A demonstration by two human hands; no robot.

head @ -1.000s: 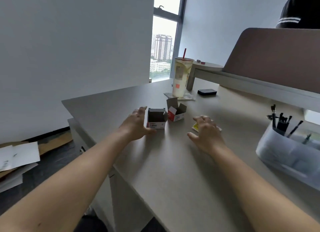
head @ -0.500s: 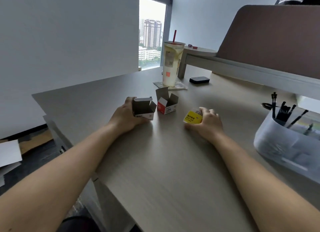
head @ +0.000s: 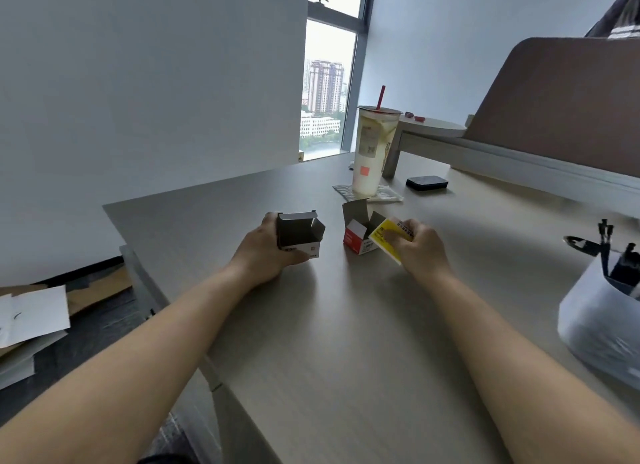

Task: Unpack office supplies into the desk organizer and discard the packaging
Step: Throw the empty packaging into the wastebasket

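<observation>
Boxes of office supplies sit on the desk (head: 346, 342) at about twelve o'clock from the person. The left hand (head: 265, 252) grips a small dark box (head: 299, 233), its top flaps open, fingers curled round its left side and thumb under its front edge. The right hand (head: 420, 249) pinches a flat yellow pack (head: 386, 237), tilted up off the desk, just beside a red-and-white box (head: 360, 233) that also stands open. The organizer (head: 595, 318), a pale translucent tub with black pens in it, stands well apart at three o'clock.

By my judgement this is the gathering step: both boxes look emptied, though their insides are hard to see. The next move calls for deciding whether the yellow pack holds supplies; if so, carry it right to the tub. The open boxes then want collecting for the bin, which is not in view.
</observation>
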